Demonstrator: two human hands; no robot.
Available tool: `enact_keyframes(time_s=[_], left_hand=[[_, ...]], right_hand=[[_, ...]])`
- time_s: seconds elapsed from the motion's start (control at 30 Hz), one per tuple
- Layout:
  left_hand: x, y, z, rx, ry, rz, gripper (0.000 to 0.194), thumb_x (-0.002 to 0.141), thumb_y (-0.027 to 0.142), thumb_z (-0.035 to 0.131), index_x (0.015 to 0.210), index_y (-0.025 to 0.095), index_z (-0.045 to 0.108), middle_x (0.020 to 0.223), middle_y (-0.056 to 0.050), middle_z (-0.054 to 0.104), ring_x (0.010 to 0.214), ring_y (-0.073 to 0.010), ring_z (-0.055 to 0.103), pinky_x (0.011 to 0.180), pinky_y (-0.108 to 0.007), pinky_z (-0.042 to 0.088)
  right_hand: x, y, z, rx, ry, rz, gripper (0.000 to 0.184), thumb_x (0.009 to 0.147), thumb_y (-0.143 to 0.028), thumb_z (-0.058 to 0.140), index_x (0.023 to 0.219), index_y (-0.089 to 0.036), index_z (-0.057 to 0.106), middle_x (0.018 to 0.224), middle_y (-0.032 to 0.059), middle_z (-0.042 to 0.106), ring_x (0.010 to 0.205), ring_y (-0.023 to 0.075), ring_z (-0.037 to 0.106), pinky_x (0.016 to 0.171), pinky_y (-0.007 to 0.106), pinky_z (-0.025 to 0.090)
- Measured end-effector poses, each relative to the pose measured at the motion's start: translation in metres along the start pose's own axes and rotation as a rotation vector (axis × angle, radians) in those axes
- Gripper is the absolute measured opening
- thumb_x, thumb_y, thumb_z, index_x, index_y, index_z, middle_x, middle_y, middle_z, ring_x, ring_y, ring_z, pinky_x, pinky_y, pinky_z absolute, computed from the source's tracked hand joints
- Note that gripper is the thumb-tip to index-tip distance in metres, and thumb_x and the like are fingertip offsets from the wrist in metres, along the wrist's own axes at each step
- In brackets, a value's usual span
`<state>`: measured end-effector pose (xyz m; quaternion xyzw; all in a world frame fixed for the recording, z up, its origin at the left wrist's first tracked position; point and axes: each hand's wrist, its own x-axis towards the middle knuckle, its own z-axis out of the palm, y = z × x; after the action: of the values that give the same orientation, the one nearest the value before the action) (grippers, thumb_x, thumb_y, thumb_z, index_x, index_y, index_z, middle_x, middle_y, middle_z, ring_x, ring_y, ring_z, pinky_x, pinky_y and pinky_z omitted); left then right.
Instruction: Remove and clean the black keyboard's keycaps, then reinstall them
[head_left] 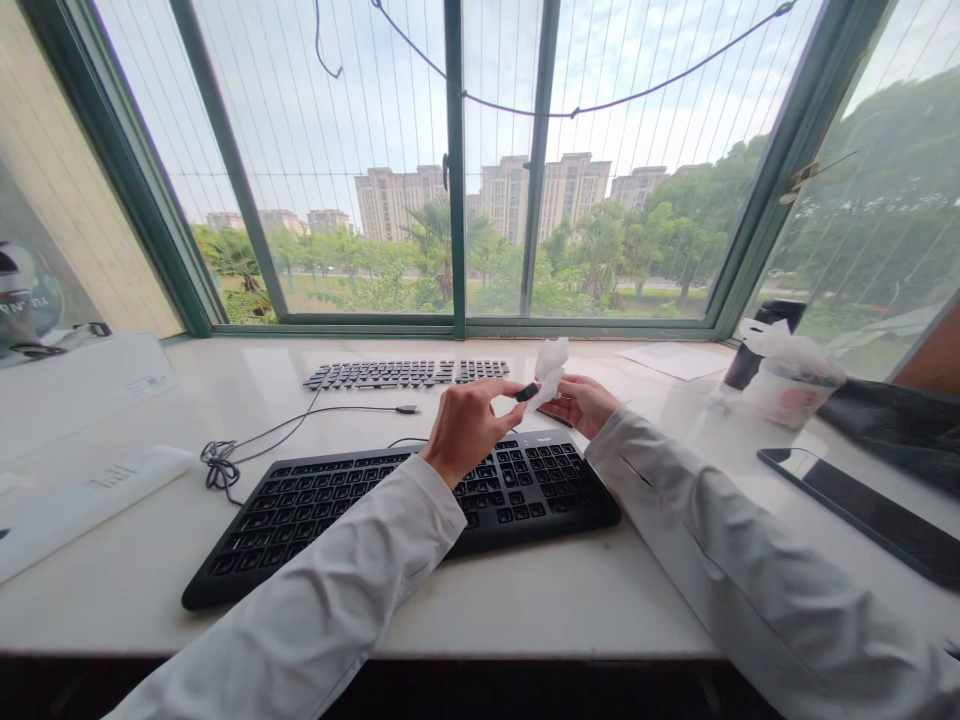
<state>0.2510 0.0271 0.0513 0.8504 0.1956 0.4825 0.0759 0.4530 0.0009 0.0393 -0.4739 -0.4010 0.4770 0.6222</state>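
My left hand (469, 420) pinches a small black keycap (526, 392) between thumb and fingertips above the back edge of the keyboard. In my right hand (589, 405) is a crumpled white tissue (553, 365), held against the keycap. Below both hands lies the black keyboard (330, 495), tilted on the desk, its key sockets bare of caps. Behind it, loose black keycaps (409, 374) are laid out in rows like a keyboard's layout. A thin dark thing (556, 418) lies under my right hand, partly hidden.
A cable (225, 460) with a USB plug (407, 409) lies coiled left of the keyboard. A phone (855, 505) and a white tub (787, 390) topped with tissue stand to the right. A white box (82, 375) is at the left, near the window.
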Motion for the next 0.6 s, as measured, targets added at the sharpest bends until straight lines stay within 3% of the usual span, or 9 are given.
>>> enact_keyframes(time_s=[0.07,0.17,0.3,0.47,0.6], left_hand=[[0.0,0.001,-0.001,-0.011,0.018,-0.012,0.017,0.079,0.027,0.069,0.095,0.023,0.073,0.089,0.003,0.075,0.055,-0.0091,0.061,0.065,-0.024,0.052],[0.0,0.002,-0.001,-0.036,0.022,-0.024,0.018,0.079,0.029,0.069,0.095,0.023,0.072,0.089,0.003,0.074,0.052,-0.0083,0.058,0.062,-0.023,0.05],[0.0,0.0,-0.001,-0.05,0.002,-0.021,0.019,0.079,0.031,0.069,0.095,0.022,0.072,0.089,0.002,0.075,0.061,-0.0116,0.064,0.069,-0.026,0.052],[0.0,-0.001,-0.001,-0.015,-0.019,-0.023,0.015,0.075,0.019,0.069,0.089,0.021,0.072,0.087,0.001,0.074,0.077,-0.0161,0.068,0.076,-0.028,0.052],[-0.001,-0.003,0.001,0.015,-0.064,0.028,0.025,0.074,0.014,0.069,0.098,0.021,0.072,0.094,-0.001,0.074,0.084,-0.0178,0.068,0.078,-0.029,0.052]], right_hand=[[0.0,0.0,-0.002,0.005,0.048,0.021,0.011,0.07,-0.022,0.07,0.079,-0.017,0.071,0.093,0.0075,0.072,0.086,0.0188,0.066,0.081,0.032,0.054],[-0.002,0.003,0.002,-0.032,-0.022,0.016,0.016,0.067,-0.023,0.072,0.082,-0.017,0.072,0.09,0.0073,0.072,0.083,0.0189,0.065,0.078,0.032,0.053],[-0.009,0.007,0.015,-0.05,-0.177,-0.067,0.029,0.061,-0.024,0.075,0.089,-0.018,0.071,0.09,0.0062,0.072,0.082,0.0195,0.066,0.078,0.032,0.052],[-0.01,0.011,0.021,-0.025,-0.204,-0.12,0.031,0.067,-0.043,0.072,0.084,-0.017,0.072,0.087,0.0072,0.072,0.084,0.0212,0.066,0.082,0.036,0.051],[-0.007,0.017,0.015,-0.256,-0.255,-0.168,0.042,0.067,-0.051,0.074,0.088,-0.013,0.072,0.082,0.0063,0.071,0.076,0.0179,0.064,0.075,0.031,0.049]])
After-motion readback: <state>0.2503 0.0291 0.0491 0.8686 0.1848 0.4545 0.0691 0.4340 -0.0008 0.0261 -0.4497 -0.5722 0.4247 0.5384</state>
